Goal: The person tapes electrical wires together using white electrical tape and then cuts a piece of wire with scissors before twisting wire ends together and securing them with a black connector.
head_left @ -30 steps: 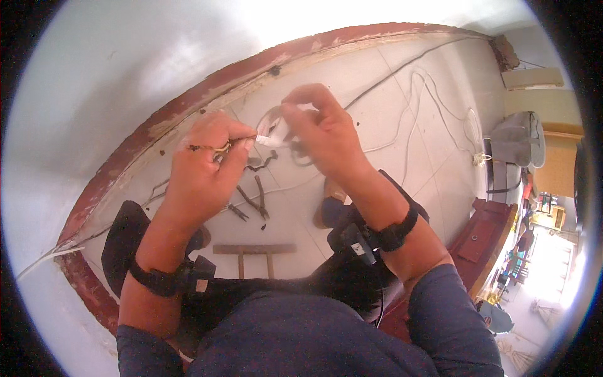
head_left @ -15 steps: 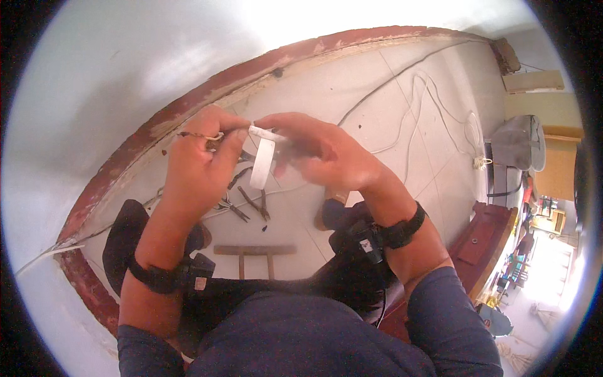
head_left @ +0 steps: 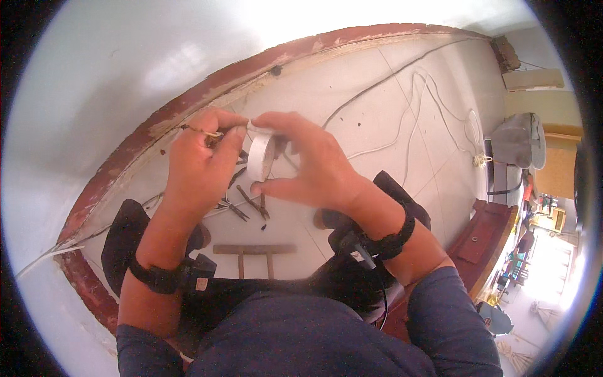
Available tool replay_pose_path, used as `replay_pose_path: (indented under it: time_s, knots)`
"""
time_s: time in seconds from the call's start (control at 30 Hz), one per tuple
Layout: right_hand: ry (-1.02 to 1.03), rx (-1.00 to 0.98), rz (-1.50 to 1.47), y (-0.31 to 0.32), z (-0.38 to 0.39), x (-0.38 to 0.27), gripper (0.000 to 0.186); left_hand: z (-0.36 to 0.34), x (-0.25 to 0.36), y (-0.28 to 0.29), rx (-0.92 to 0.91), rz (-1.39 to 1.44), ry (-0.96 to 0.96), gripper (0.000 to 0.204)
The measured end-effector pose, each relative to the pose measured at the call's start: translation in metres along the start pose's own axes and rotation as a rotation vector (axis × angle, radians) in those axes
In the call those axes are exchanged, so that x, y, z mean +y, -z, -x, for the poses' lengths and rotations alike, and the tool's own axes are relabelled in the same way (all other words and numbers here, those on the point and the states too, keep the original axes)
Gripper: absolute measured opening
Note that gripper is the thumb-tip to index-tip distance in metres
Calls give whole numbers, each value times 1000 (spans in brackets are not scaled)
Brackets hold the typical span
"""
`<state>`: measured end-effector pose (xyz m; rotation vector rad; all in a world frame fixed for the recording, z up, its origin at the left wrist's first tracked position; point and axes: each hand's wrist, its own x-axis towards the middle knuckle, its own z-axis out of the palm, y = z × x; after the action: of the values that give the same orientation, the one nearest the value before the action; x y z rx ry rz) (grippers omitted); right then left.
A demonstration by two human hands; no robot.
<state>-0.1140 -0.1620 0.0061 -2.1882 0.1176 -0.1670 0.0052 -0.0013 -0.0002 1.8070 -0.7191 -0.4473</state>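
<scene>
My left hand (head_left: 202, 160) is closed in a pinch on a thin wire (head_left: 206, 132), whose bent, light-coloured end sticks out beside the knuckles. Its thumb and forefinger meet at the start of a white tape roll (head_left: 257, 158). My right hand (head_left: 323, 162) grips that roll, with the thumb at its lower edge and the forefinger along the top, close to my left fingertips. What lies between the pinched fingertips is mostly hidden. Below the hands, pliers (head_left: 235, 210) and a brown-handled tool (head_left: 256, 200) rest on the tiled floor.
A T-shaped wooden piece (head_left: 254, 250) lies between my feet. White cable (head_left: 411, 119) loops over the floor to the right, and a dark cable (head_left: 370, 87) runs along the wall's red skirting (head_left: 251, 66). At right stand a grey bag-like thing (head_left: 518, 141) and a red-brown wooden board (head_left: 477, 239).
My right hand has swung round so its thumb now sits under the tape roll, and the roll has turned and moved slightly up and left. The left hand stays nearly still.
</scene>
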Motion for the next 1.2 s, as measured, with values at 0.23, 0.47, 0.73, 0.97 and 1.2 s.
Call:
replay_pose_path:
  time_s: [0.23,0.47,0.73,0.97,1.2]
  knots:
    - [149,45,-87,16,-1,5,73,-1,0,1,7,13,26,10]
    - [-289,86,-592,17,-4,10,42,3,1,-1,21,-71,-110,7]
    - [-550,148,-765,17,-10,-2,53,1,0,-2,-32,-141,-294,6]
    - [-632,7,-564,14,-17,11,51,3,1,1,-87,-169,-388,8]
    - [-339,220,-182,3,-18,23,38,5,1,-5,-109,-116,-331,7]
